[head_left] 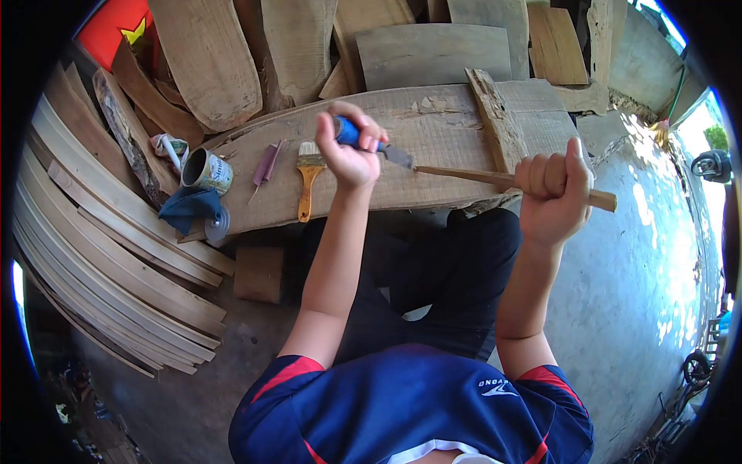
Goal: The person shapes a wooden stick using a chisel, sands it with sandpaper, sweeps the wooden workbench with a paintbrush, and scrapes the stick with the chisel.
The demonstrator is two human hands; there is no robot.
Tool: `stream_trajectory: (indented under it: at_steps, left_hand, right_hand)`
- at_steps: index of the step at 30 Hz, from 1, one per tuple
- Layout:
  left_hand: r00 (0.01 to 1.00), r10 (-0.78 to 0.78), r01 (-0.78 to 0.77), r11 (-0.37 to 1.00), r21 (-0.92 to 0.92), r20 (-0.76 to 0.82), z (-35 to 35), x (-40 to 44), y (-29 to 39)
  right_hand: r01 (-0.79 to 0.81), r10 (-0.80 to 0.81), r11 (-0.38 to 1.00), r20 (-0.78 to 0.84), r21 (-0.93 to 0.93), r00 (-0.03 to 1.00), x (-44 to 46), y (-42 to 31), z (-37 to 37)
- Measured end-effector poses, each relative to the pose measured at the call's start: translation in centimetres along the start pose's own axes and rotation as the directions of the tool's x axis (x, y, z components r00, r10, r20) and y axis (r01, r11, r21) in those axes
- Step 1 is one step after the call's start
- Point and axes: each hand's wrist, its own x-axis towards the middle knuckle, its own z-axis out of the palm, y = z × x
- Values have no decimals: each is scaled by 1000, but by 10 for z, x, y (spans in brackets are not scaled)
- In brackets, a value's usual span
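Observation:
My left hand (352, 158) is closed around the blue handle of a short grey-bladed hand tool (399, 157); its exact kind is unclear. My right hand (553, 189) is wrapped in a fist around a slim tapered wooden stick (464, 175), thumb up, with its thick end sticking out to the right. The stick's thin end points left, close to the blade; whether they touch I cannot tell. Below both hands lies a broad wooden slab (421, 124). Left of my left hand rests a paintbrush (310, 174) with a wooden handle, beside a mauve strip-like item (268, 162).
A lettered tin can (209, 172), a dark blue cloth (189, 207) and a round disc (218, 226) sit at the slab's left end. A rough wood strip (495, 120) crosses the slab. Boards (433, 56) lean behind. Curved wooden slats (131, 271) are stacked at left.

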Motion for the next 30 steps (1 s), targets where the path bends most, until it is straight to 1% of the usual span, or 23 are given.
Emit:
stream_trajectory:
  at_steps: [1, 3, 4, 5, 7, 8, 10, 12, 13, 15, 17, 19, 22, 23, 25, 26, 28, 30]
  left_hand:
    - [997, -31, 31, 999, -7, 74, 6, 1, 0]
    - [985, -125, 127, 992, -14, 120, 15, 1, -10]
    - [972, -135, 131, 991, 32, 191, 12, 2, -19]
    - [963, -181, 168, 982, 81, 201, 13, 1, -24]
    - [932, -212, 161, 969, 186, 295, 10, 2, -35]
    - [928, -223, 165, 964, 207, 299, 11, 2, -37]
    - [921, -217, 162, 968, 190, 323, 11, 3, -39]
    - [917, -203, 154, 974, 166, 344, 12, 4, -38]
    - [917, -203, 153, 974, 165, 345, 11, 4, -42]
    - [936, -216, 142, 954, 266, 278, 4, 3, -57]
    - [931, -229, 151, 951, 271, 284, 0, 8, -62]
    - [925, -259, 200, 954, 222, 279, -3, 11, -61]
    - [932, -305, 292, 952, 90, 198, 5, 13, -48]
    - [935, -296, 281, 954, 104, 193, 3, 12, -53]
    - [936, -308, 260, 931, 255, 169, 0, 12, -64]
    - [932, -327, 287, 928, 236, 156, 1, 17, -65]
    - [926, -370, 351, 916, 196, 69, 0, 26, -66]
    - [925, -379, 374, 920, 116, 16, 2, 36, -60]
  right_hand:
    - [-3, 3, 1000, 4, 4, 1000, -3, 1, 3]
    - [24, -22, 999, 55, -33, 998, -10, 2, 9]
    - [37, -34, 998, 82, -42, 996, -12, 1, 11]
    - [36, -33, 999, 83, -40, 996, -14, 1, 12]
    - [26, -22, 999, 103, -41, 994, -18, 0, 12]
    - [28, -24, 999, 103, -42, 994, -20, -1, 13]
    - [13, -7, 998, 87, -68, 996, -23, -2, 13]
    - [18, -13, 999, 96, -51, 995, -21, -3, 10]
    - [17, -14, 999, 100, -32, 995, -21, -3, 9]
    - [21, -17, 999, 93, -35, 996, -21, -3, 9]
    - [36, -33, 999, 88, -34, 996, -19, -3, 8]
    - [23, -19, 999, 101, -39, 995, -20, -3, 5]
    - [31, -30, 999, 76, -12, 997, -17, -3, -2]
    - [33, -32, 999, 74, -12, 997, -17, -3, -1]
    - [13, -13, 1000, 43, -18, 999, -19, -5, 0]
    - [16, -15, 1000, 42, -20, 999, -20, -5, 0]
    - [25, -24, 999, 41, -23, 999, -21, -5, 0]
    - [25, -25, 999, 13, -21, 1000, -19, -6, -4]
